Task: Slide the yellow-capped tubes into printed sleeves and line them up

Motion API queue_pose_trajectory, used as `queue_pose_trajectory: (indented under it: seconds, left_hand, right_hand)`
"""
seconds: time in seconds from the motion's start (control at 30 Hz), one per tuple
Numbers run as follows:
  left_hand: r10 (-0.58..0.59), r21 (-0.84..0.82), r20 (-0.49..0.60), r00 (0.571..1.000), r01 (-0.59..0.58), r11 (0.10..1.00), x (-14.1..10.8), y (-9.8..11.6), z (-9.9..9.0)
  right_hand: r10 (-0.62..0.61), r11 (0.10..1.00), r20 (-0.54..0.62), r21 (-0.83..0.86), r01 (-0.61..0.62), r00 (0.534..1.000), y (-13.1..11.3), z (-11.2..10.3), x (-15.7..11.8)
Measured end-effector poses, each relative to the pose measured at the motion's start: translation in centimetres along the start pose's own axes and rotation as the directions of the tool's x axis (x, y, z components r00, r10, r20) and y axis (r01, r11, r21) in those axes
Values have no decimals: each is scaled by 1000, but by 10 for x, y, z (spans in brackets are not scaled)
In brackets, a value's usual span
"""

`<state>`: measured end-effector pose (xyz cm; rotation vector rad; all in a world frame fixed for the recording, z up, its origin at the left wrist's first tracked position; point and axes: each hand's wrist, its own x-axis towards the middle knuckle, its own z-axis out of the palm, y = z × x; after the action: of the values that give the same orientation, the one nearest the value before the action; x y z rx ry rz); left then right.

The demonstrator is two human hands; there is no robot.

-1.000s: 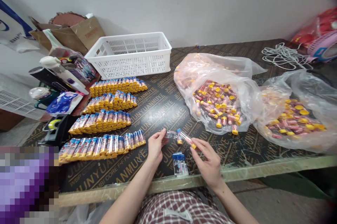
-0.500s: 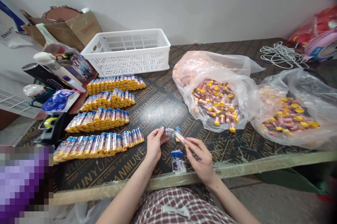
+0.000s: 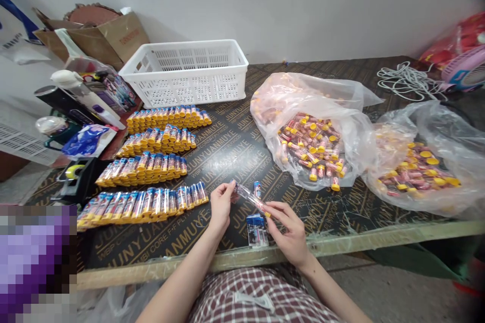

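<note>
Closer together than before, left hand (image 3: 222, 205) and right hand (image 3: 287, 229) pinch, fingertips nearly closed, one clear sleeve (image 3: 244, 192) and one yellow-capped tube (image 3: 260, 205), meeting between them; four tube rows (image 3: 144, 204) left, two bags (image 3: 354, 128) right.

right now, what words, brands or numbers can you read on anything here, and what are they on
"JUNYUANMUYE": in gold, repeated across the dark tabletop.
"WBP COMBI CORE F-F PLYWOOD": smaller gold print, also on the tabletop.
Brown paper bag: reddish lettering, too blurred to read.
Rowed tubes and blue-topped packets: print too small to read.
White bag: barcode-like marks, no readable text.
</note>
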<state>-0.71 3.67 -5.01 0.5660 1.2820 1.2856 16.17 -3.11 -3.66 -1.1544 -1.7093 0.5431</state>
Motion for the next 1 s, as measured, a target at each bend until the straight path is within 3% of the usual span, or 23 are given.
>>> queue_pose_trajectory:
  seconds: [0.27,0.5,0.63,0.77,0.87,1.0]
  left_hand:
    - [-44,-37,-33,998,43,998,2,2,-2]
    - [-100,-49,-42,994,98,994,-1,-1,2]
    - [-116,-66,95,989,123,990,-8,1,5]
    - [-180,-106,240,954,210,972,-17,7,10]
    - [-247,-41,355,902,278,960,-24,12,13]
    - [-339,89,469,815,338,937,-31,13,14]
  right_hand:
    - [-58,995,-88,-81,51,994,-3,1,1]
    - [-132,989,15,-63,133,991,-1,9,-5]
    - [-60,998,89,-8,61,994,4,8,-5]
    - [-33,999,118,-12,34,992,13,4,-1]
    - [-44,997,112,-51,50,993,18,1,4]
    - [-51,999,218,17,48,975,19,-3,13]
